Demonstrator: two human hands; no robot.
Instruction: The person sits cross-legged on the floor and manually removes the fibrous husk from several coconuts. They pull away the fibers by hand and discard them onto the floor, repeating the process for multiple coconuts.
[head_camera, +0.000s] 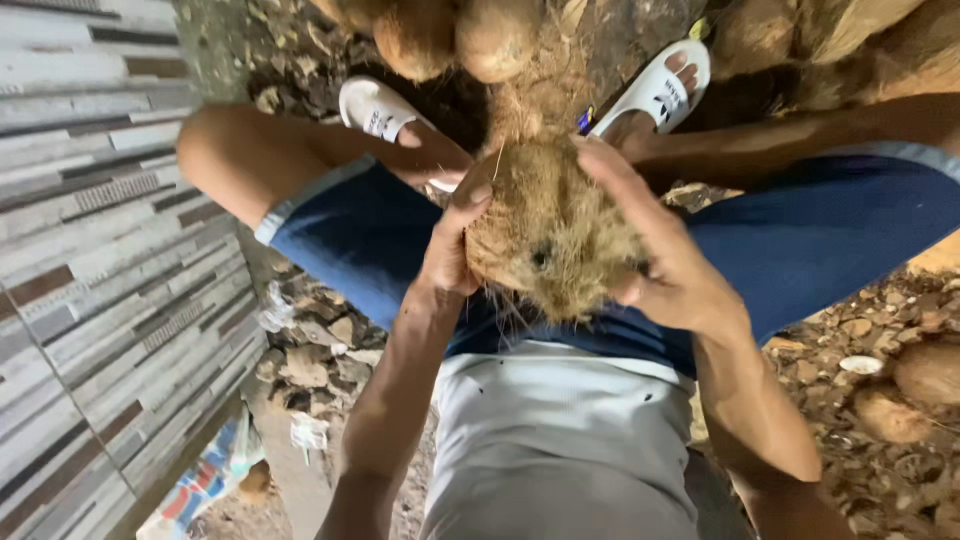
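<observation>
The person sits with knees apart, and both hands clasp 1 hairy coconut (548, 228) over the lap. The left hand (450, 250) presses its side, fingers together on the fibre; the right hand (668, 262) cups the other side, fingers wrapped on it. The step looks like stripping husk fibre; pulling more needs a firm pinch. More coconuts (455, 35) lie on the ground beyond the sandals (660, 85).

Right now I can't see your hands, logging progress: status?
Left hand and right hand grip fibrous coconut over lap. More coconuts by feet. Nothing blocking.
</observation>
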